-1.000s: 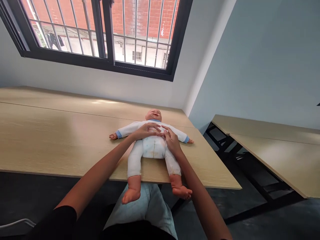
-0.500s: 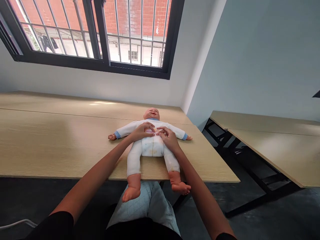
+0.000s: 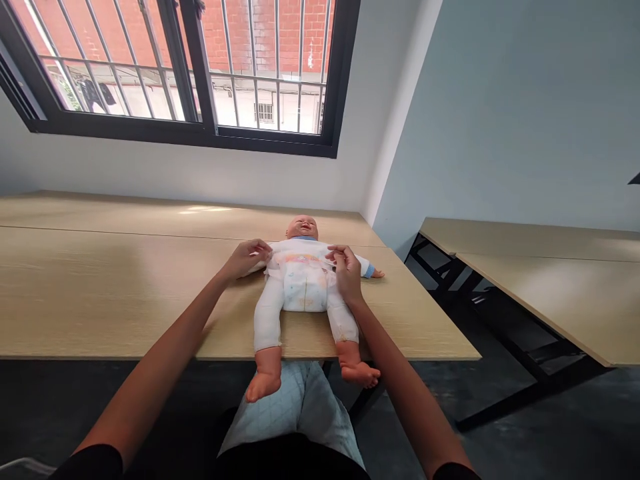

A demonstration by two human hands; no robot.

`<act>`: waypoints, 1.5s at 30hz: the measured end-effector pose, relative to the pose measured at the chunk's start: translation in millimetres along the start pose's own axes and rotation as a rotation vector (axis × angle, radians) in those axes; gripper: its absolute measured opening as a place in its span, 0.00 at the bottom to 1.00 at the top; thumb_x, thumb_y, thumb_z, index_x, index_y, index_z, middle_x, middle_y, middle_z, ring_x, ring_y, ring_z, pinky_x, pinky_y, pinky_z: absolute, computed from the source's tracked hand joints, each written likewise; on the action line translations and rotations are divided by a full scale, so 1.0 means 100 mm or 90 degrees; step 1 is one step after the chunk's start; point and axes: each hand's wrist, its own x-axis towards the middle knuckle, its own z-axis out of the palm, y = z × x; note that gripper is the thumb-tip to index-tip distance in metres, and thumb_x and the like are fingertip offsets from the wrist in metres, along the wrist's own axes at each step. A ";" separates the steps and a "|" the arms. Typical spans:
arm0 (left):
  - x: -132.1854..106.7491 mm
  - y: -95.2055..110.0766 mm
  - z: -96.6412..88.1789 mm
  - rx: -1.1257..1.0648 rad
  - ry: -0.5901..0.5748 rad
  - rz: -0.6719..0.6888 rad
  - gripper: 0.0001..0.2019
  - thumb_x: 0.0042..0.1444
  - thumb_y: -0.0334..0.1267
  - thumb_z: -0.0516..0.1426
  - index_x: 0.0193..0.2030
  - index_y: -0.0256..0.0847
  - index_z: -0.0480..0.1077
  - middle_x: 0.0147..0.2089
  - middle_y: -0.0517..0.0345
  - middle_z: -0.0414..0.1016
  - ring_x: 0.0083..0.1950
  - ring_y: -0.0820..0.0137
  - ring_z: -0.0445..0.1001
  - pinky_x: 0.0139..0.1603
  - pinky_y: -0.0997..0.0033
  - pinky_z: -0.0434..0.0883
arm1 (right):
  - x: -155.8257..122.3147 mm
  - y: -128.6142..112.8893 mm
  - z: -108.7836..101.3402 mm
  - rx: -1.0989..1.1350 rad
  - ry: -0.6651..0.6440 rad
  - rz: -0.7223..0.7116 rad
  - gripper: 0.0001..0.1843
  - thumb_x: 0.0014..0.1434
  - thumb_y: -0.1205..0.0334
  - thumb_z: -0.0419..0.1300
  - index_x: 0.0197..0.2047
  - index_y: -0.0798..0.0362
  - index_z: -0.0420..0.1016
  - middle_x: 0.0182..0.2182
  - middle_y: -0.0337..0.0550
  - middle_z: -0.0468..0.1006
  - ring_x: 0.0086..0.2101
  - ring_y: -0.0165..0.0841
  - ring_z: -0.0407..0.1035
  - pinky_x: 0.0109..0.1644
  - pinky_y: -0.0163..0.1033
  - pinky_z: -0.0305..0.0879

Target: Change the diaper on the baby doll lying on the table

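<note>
A baby doll [image 3: 302, 228] in a white top with blue trim lies on its back, its feet hanging past the table's front edge. Round its hips is a white diaper [image 3: 305, 288] with a coloured band at the waist. My left hand [image 3: 246, 259] is pinched at the diaper's side flap, beside the doll's waist and over its sleeve. On the opposite side, my right hand [image 3: 346, 270] pinches the other flap, where a thin white strip shows by the fingertips. The fingers partly hide both flaps.
The doll lies on a light wooden table [image 3: 125, 293] against the wall beneath a barred window [image 3: 200, 130]. Another wooden table [image 3: 540, 280] with black legs stands to the right, across a gap.
My hands have moved apart from the middle of the doll's belly out to its two sides, spreading the diaper's flaps. The coloured waistband now shows. The view has shifted slightly.
</note>
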 end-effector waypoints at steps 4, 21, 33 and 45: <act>-0.14 -0.04 -0.07 0.027 -0.119 -0.041 0.16 0.46 0.47 0.63 0.38 0.38 0.73 0.36 0.54 0.77 0.36 0.68 0.75 0.40 0.68 0.73 | 0.01 -0.01 -0.03 0.031 0.089 0.026 0.14 0.58 0.54 0.51 0.39 0.54 0.72 0.28 0.39 0.73 0.30 0.30 0.66 0.37 0.35 0.64; -0.17 -0.09 0.20 0.102 0.009 -0.135 0.08 0.49 0.37 0.61 0.28 0.39 0.64 0.29 0.63 0.67 0.31 0.72 0.64 0.35 0.72 0.62 | -0.05 0.00 -0.02 0.076 0.069 0.052 0.14 0.59 0.52 0.52 0.40 0.54 0.70 0.22 0.33 0.66 0.18 0.24 0.59 0.23 0.31 0.57; -0.19 0.03 -0.03 -0.106 -0.025 -0.348 0.20 0.39 0.50 0.66 0.32 0.39 0.67 0.21 0.61 0.70 0.23 0.72 0.70 0.25 0.74 0.65 | -0.07 0.01 0.00 0.052 0.048 0.055 0.15 0.60 0.52 0.51 0.41 0.53 0.70 0.21 0.32 0.65 0.18 0.24 0.58 0.22 0.31 0.56; -0.18 0.06 -0.09 -0.115 0.028 -0.375 0.21 0.47 0.57 0.61 0.28 0.37 0.68 0.23 0.55 0.73 0.24 0.71 0.72 0.25 0.73 0.67 | 0.12 -0.28 0.40 -0.331 -0.512 -0.287 0.15 0.66 0.54 0.57 0.51 0.47 0.79 0.56 0.43 0.76 0.59 0.41 0.66 0.69 0.53 0.51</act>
